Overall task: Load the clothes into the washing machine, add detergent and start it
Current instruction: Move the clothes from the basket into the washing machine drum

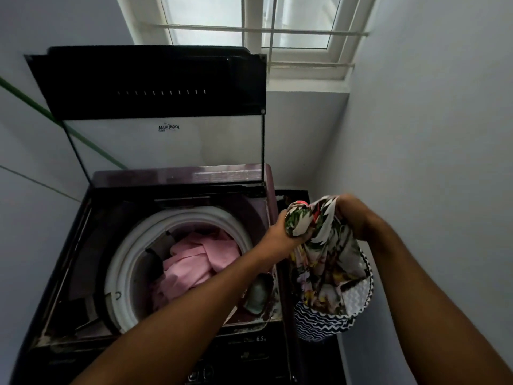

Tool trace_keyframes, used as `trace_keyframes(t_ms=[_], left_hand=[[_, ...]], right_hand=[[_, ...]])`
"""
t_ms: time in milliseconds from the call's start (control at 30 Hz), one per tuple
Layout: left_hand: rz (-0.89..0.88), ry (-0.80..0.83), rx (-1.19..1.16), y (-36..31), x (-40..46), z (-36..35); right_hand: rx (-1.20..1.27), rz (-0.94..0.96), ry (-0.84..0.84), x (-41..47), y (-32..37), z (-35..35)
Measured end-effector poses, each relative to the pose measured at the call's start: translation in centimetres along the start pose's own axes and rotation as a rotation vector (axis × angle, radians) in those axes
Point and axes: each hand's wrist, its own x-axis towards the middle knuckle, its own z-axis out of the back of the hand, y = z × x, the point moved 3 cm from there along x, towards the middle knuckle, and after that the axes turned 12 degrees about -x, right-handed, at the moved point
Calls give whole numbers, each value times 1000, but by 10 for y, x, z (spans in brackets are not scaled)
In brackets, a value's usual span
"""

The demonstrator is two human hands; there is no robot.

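A top-loading washing machine stands with its glass lid raised. Pink clothes lie inside the white-rimmed drum. To the machine's right, a floral patterned garment hangs above a zigzag-patterned laundry basket. My left hand grips a bunched end of the garment. My right hand grips the garment's upper edge beside it. Both hands are just right of the drum's rim, with the cloth trailing down into the basket.
The machine's control panel runs along the near edge. A detergent compartment sits at the drum's right. Walls close in on the left and right. A barred window is behind the lid. A green line crosses the left wall.
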Motion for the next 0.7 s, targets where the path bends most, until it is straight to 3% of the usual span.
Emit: trace_keyframes(t_ms=[133,300,500,700], left_hand=[[-20,83,-286,-29,-13,12],[-35,89,-317,-56,-21,45],[-110,-142,-339,-81,-46,104],[-54,-439,-469,-31,-75,159]], right_hand=[[197,84,52,-9,52,-10],[459,157,153,-17,113,-40],[498,292,364,-19,170,-97],[276,110,338,19,151,-173]])
